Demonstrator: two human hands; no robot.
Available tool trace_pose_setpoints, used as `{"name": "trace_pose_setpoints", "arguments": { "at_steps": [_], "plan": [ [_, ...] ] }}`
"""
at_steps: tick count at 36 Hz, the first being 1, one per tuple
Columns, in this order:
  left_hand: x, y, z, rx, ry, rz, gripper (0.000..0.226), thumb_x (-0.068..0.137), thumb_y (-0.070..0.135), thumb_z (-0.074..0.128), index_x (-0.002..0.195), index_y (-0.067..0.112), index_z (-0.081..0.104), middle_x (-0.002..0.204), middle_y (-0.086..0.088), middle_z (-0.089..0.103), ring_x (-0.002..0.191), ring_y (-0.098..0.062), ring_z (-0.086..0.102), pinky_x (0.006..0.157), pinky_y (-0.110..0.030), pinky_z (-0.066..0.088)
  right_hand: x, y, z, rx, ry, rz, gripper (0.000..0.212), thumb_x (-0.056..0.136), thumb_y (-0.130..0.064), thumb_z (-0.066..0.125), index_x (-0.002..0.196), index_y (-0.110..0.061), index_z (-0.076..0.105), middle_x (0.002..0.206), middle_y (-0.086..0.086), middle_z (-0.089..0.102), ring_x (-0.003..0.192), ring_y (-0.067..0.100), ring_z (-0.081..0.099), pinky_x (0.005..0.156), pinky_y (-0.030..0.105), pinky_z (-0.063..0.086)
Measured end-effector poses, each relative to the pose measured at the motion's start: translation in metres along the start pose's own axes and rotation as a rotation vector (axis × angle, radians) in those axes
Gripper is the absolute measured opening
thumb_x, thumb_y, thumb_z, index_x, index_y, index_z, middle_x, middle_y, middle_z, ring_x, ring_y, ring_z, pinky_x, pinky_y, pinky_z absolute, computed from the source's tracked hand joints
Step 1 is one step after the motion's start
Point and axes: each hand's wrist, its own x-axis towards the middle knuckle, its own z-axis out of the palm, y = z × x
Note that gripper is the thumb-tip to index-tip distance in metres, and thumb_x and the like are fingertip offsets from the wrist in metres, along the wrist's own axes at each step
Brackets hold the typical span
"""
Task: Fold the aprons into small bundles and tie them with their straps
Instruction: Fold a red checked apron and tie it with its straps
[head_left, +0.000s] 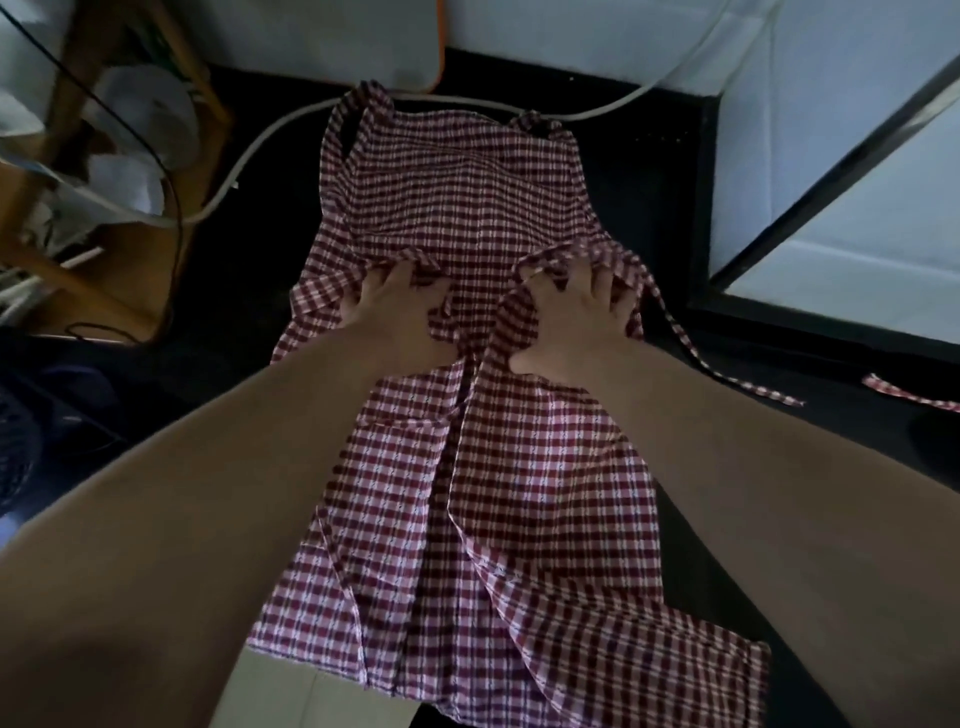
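A red and white checked apron (467, 208) lies lengthwise on a dark counter (649, 182), bib end far from me, both side edges folded inward along its length. My left hand (397, 317) presses flat on the left fold at the waist, fingers spread. My right hand (571, 317) presses on the right fold beside it, fingertips at the bunched cloth edge. A waist strap (691, 348) trails off to the right across the counter. The neck loop (358, 114) lies at the far left of the bib.
A white hose (270, 135) curves across the back of the counter. A wooden rack (93, 171) with white items stands at the left. A white panel with a dark frame (810, 208) sits at the right. Another checked strap end (914, 397) lies at the right edge.
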Motion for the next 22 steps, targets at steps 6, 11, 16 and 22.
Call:
{"name": "trace_pose_setpoints", "arguments": {
  "at_steps": [6,11,16,22],
  "plan": [
    [0.008,0.002,0.008,-0.084,0.152,0.031,0.066,0.089,0.045,0.055,0.148,0.032,0.030,0.155,-0.002,0.023,0.139,-0.029,0.023,0.113,-0.052,0.021,0.002,0.003,0.006,0.328,-0.052,-0.266,0.042,0.089,-0.028,0.058,0.131,-0.023,0.057,0.131,-0.005,0.054,0.123,0.016,0.047,0.109,0.030,0.030],
    [-0.005,-0.008,0.011,-0.288,0.421,-0.010,0.035,0.095,0.028,0.050,0.129,0.023,0.058,0.138,-0.002,0.042,0.124,-0.025,0.043,0.086,-0.040,0.048,-0.013,0.027,0.000,0.500,0.573,-0.043,0.011,0.090,-0.008,0.050,0.084,-0.012,0.060,0.086,0.000,0.061,0.078,0.013,0.054,0.064,0.022,0.038],
    [-0.012,-0.002,0.002,-0.344,0.499,0.010,0.032,0.096,0.025,0.050,0.126,0.020,0.059,0.136,-0.003,0.044,0.115,-0.027,0.050,0.076,-0.037,0.047,-0.004,0.045,-0.014,0.859,0.437,0.514,0.039,0.098,-0.024,0.041,0.130,-0.002,0.040,0.129,0.014,0.051,0.105,0.025,0.055,0.077,0.029,0.043],
    [-0.006,0.022,0.000,-0.265,0.234,0.189,0.071,0.091,0.043,0.057,0.152,0.026,0.023,0.156,0.002,0.023,0.141,-0.023,0.025,0.114,-0.044,0.030,0.005,0.041,-0.028,1.256,0.128,0.517,0.034,0.098,-0.027,0.049,0.123,-0.005,0.056,0.115,0.014,0.063,0.105,0.030,0.061,0.085,0.037,0.054]
  ]
}}
